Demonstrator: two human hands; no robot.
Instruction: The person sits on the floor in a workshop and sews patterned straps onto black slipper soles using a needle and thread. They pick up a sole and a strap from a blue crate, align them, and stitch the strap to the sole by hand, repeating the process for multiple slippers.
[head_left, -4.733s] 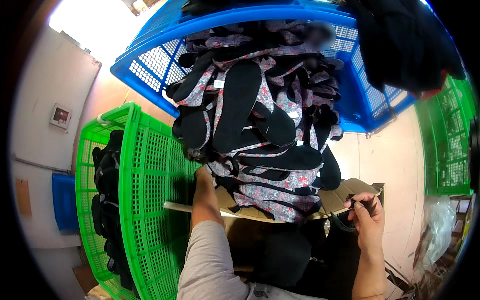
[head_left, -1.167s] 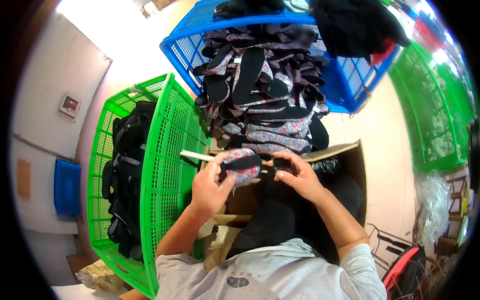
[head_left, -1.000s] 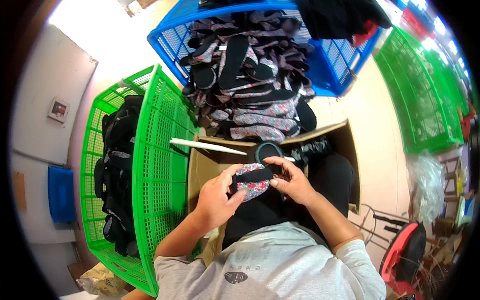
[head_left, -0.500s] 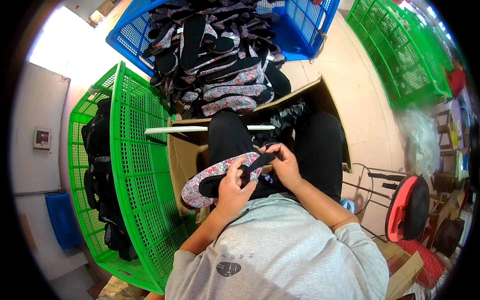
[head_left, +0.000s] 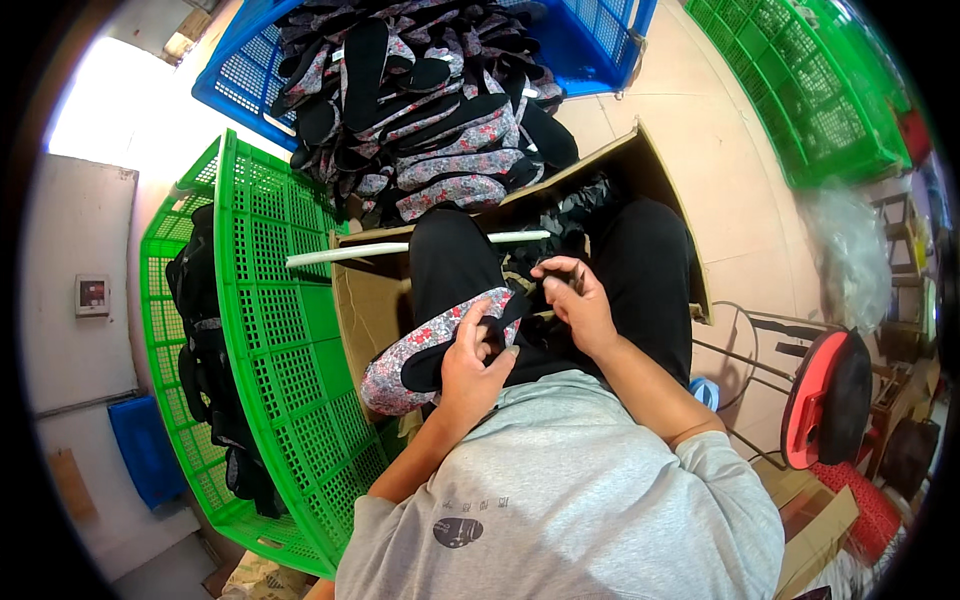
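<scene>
A grey floral fabric shoe [head_left: 385, 378] with red flowers and a black lining lies tilted across my left thigh. My left hand [head_left: 470, 365] is closed round its opening, with some fingers inside it. To the right, apart from the shoe, my right hand [head_left: 588, 308] is raised with its fingers curved and parted; nothing shows between them. Beneath my knees stands an open cardboard box [head_left: 362, 312], with dark crumpled material [head_left: 578, 218] inside. Beyond my knees rises a heap of similar floral shoes [head_left: 455, 193] with black soles.
A blue crate [head_left: 238, 88] stands behind the heap. At my left is a green crate [head_left: 270, 340] with black items. A white rod [head_left: 345, 254] lies across the box. On the right are another green crate [head_left: 800, 100], a clear plastic bag [head_left: 848, 258] and a red-and-black round seat [head_left: 815, 400].
My right hand has let go of the black part at the shoe's opening and moved slightly up and right, its fingers parting. My left hand keeps the shoe on my thigh. The view has shifted slightly.
</scene>
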